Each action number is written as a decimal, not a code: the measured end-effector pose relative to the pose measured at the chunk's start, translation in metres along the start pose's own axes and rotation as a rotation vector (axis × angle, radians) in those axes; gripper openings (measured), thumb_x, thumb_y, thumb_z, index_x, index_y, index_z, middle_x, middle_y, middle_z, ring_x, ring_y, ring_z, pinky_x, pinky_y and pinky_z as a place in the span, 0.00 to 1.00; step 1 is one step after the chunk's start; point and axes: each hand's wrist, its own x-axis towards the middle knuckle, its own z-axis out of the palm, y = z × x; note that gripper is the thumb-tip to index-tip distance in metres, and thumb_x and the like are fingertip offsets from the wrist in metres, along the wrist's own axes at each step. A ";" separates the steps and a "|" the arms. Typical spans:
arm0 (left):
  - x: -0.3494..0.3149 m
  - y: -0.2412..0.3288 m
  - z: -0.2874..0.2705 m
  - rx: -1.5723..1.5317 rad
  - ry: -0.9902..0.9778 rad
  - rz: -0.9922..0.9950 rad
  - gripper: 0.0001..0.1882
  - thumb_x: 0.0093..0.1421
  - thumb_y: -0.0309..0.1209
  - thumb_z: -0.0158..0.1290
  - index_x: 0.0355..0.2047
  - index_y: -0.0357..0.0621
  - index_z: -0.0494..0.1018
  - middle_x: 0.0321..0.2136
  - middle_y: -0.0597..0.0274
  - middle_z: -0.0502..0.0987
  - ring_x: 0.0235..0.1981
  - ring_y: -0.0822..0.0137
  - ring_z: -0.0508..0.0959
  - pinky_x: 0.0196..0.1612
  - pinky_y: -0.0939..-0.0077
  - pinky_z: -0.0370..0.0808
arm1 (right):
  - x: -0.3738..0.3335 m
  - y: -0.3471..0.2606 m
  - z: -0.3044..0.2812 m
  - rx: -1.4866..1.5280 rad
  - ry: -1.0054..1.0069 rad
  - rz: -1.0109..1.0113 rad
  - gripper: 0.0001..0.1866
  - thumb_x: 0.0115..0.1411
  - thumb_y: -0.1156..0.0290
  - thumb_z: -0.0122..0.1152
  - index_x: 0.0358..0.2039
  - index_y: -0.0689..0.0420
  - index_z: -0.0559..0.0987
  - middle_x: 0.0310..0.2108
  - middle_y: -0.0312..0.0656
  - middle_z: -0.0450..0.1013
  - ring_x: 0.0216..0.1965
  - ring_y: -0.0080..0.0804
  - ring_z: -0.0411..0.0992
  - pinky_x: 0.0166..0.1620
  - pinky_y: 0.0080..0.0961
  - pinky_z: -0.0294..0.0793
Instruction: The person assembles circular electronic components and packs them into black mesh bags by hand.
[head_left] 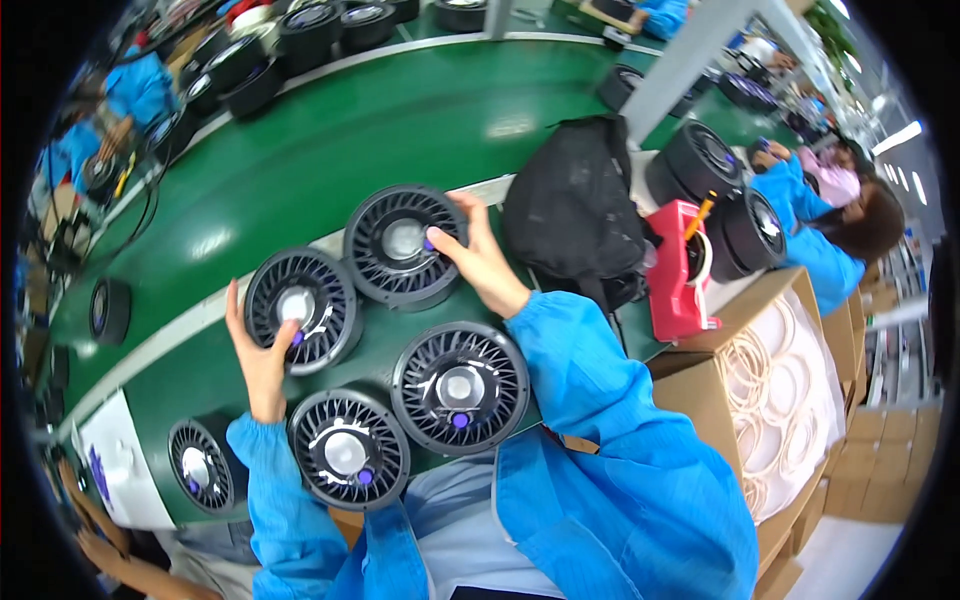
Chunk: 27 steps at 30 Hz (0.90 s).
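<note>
My left hand (258,352) grips a black drum-shaped unit (303,310) with a slatted wheel-like face and a pale round centre, thumb on its face by a small purple piece and fingers along its outer left edge. My right hand (478,252) is closed on the rim of a similar unit (404,245), thumb beside its purple piece. The two held units sit side by side, almost touching. Closer to my body stand a similar unit (348,450) and another one (460,388), both face up with purple pieces near the rim.
Left, another drum unit (203,463) lies tilted near a white sheet (120,455). On the right are a black bag (570,200), a red tape dispenser (675,275), stacked units (700,160) and a cardboard box (700,400) of cream rings (765,370). A green conveyor (330,130) runs beyond; co-workers sit around.
</note>
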 end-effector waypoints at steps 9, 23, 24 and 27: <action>0.125 -0.052 0.032 -0.588 0.288 -0.134 0.30 0.58 0.25 0.47 0.60 0.56 0.51 0.58 0.56 0.56 0.54 0.56 0.63 0.50 0.54 0.68 | 0.126 0.017 0.039 0.334 0.338 -0.061 0.28 0.53 0.75 0.57 0.53 0.55 0.56 0.52 0.48 0.55 0.51 0.38 0.58 0.53 0.32 0.60; 0.016 0.079 0.003 0.422 -0.615 0.149 0.24 0.57 0.29 0.51 0.54 0.43 0.63 0.45 0.54 0.72 0.46 0.60 0.72 0.49 0.69 0.67 | 0.064 -0.071 0.047 -0.637 -0.963 -0.513 0.22 0.57 0.71 0.53 0.52 0.59 0.65 0.50 0.47 0.66 0.54 0.41 0.63 0.56 0.32 0.61; -0.017 0.092 -0.013 0.407 -0.647 0.215 0.23 0.56 0.28 0.51 0.53 0.42 0.64 0.44 0.54 0.72 0.46 0.60 0.72 0.49 0.69 0.67 | 0.051 -0.076 0.044 -0.642 -1.086 -0.500 0.21 0.57 0.71 0.53 0.52 0.60 0.65 0.49 0.47 0.67 0.53 0.41 0.64 0.55 0.32 0.61; -0.090 0.114 -0.072 0.383 -0.610 -0.080 0.20 0.53 0.25 0.52 0.48 0.41 0.68 0.44 0.54 0.73 0.47 0.56 0.72 0.50 0.68 0.67 | 0.016 -0.103 0.032 -0.574 -1.164 -0.174 0.23 0.56 0.71 0.54 0.52 0.61 0.65 0.49 0.47 0.67 0.53 0.40 0.65 0.55 0.30 0.62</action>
